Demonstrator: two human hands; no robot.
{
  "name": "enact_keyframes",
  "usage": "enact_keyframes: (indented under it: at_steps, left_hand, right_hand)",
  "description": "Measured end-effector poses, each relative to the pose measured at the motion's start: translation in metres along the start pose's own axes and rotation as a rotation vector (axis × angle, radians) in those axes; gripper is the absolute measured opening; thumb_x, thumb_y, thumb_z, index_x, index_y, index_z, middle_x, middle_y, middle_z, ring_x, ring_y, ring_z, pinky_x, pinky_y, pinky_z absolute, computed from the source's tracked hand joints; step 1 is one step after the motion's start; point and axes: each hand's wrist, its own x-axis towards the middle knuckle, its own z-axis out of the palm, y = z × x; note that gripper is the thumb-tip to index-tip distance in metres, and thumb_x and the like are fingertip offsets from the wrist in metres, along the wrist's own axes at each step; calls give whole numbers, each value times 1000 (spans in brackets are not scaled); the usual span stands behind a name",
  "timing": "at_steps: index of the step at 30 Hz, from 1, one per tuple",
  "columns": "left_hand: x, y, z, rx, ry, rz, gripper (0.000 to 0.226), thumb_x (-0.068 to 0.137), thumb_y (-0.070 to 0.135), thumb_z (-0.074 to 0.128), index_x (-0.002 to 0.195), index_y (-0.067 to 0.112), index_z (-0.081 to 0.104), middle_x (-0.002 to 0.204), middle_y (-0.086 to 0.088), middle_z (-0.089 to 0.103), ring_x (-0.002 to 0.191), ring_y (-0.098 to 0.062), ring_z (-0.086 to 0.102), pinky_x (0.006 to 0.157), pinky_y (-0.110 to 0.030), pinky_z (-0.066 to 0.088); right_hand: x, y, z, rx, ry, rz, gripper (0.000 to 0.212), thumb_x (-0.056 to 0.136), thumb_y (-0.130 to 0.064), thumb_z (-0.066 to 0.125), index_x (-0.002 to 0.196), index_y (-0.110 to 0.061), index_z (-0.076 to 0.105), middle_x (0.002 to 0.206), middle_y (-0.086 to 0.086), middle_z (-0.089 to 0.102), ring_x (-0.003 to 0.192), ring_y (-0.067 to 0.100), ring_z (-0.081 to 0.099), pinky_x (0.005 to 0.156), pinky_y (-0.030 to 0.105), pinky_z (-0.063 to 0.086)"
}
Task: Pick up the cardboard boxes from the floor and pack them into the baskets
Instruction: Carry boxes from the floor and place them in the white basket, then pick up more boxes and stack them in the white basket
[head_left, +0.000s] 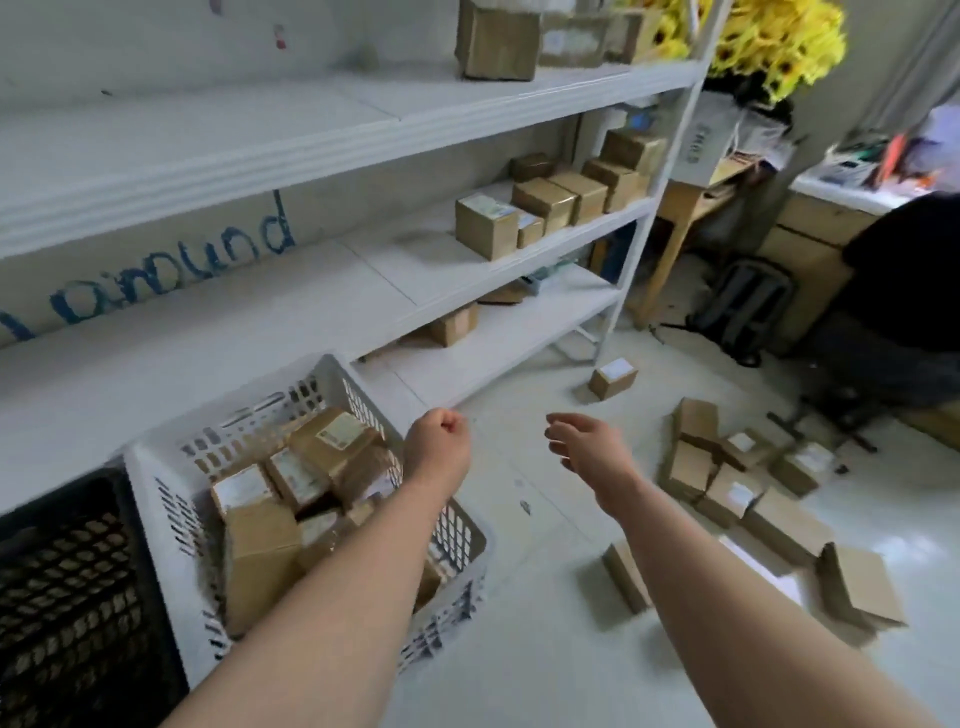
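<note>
Two empty hands hover: the left hand (439, 434) has its fingers curled into a fist on nothing, and the right hand (582, 441) has its fingers loosely spread. Cardboard boxes (727, 493) lie scattered on the floor (545, 649), right of and below the right fingers. The likely hazard is the white basket (150, 467), left of both hands, which looks heaped, so an added box may slide off. The black basket (67, 571) sits further left.
</note>
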Motion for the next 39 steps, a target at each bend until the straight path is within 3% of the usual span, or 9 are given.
enact_keyframes:
  at_steps: [5,11,16,20,23,27,31,39]
  left_hand:
    - [-33,32,78,-47,-187,22,17,90,19,51,82,11,64,91,-13,70,83,-27,62,69,-30,46]
    - [-75,64,185,-13,-377,4,18,87,17,49,74,10,58,78,-11,61,70,-24,50,62,-27,37]
    - [-115,91,280,59,-445,18,14,83,17,45,71,15,52,71,-9,52,69,-21,45,59,-29,36]
    - [-149,121,353,29,-479,7,21,90,15,44,75,9,58,93,-19,66,91,-35,64,67,-29,43]
    - [-167,140,401,16,-499,11,21,93,16,43,80,13,60,98,-12,65,96,-30,65,67,-27,45]
    - [-176,150,446,76,-501,10,21,94,16,42,94,10,62,102,-13,66,92,-27,62,67,-28,45]
    - [-164,167,486,136,-490,11,22,95,16,40,95,9,61,99,-13,65,79,-22,52,64,-27,42]
    - [-85,213,584,159,-463,-39,27,93,15,40,100,5,64,103,-16,64,90,-27,60,67,-28,44]
  right_hand:
    - [-31,28,-94,47,131,53,29,97,-12,52,122,-10,65,116,8,67,105,26,63,89,32,49]
    - [-57,77,-211,103,261,144,27,99,-16,49,121,-13,64,114,8,66,110,26,61,77,27,49]
    - [-72,122,-322,116,298,203,28,101,-18,48,123,-11,63,115,9,64,107,24,60,93,36,49]
    - [-71,151,-411,120,359,217,23,100,-16,49,115,-13,67,106,10,66,91,22,58,71,26,46]
    - [-65,174,-465,97,404,247,20,97,-20,53,100,-21,72,105,9,70,88,21,61,69,27,48]
    - [-52,196,-508,129,416,289,19,95,-20,55,91,-25,73,104,12,71,90,23,65,72,31,49]
    - [-19,205,-534,138,408,309,19,96,-21,55,90,-28,72,102,6,71,98,25,66,78,33,54]
    - [95,205,-594,120,337,342,26,100,-23,47,117,-19,66,107,3,67,102,21,63,95,39,52]
